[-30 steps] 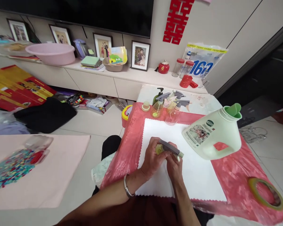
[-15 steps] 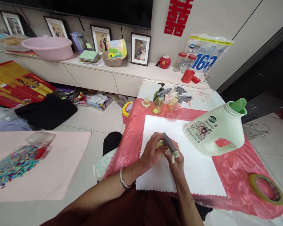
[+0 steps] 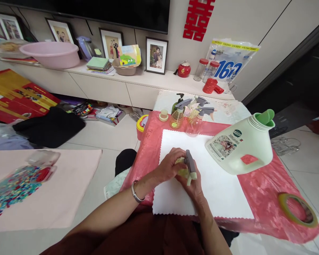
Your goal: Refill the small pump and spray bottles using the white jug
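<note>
Above the white scallop-edged cloth (image 3: 170,198), both hands are closed around a spray bottle (image 3: 190,165) with a grey and pale green trigger head and a yellowish body. My left hand (image 3: 171,165) grips it from the left near the neck, thumb on the near side. On the right, my right hand (image 3: 195,186) wraps the body from behind and below. Much of the bottle is hidden by my fingers. Past the cloth stand similar spray bottles (image 3: 177,119) with grey heads, and beside them a pale cap (image 3: 163,115).
A large pale green detergent jug (image 3: 241,145) stands right of my hands on the red plastic-covered table (image 3: 266,191). A tape roll (image 3: 297,209) lies near the right corner. Colourful small pieces (image 3: 23,186) lie on a pink sheet at left. A white cabinet (image 3: 101,85) runs behind.
The trigger head has turned, its nozzle now pointing more straight toward me. My right hand has shifted lower and slightly left around the bottle. My left hand keeps its grip.
</note>
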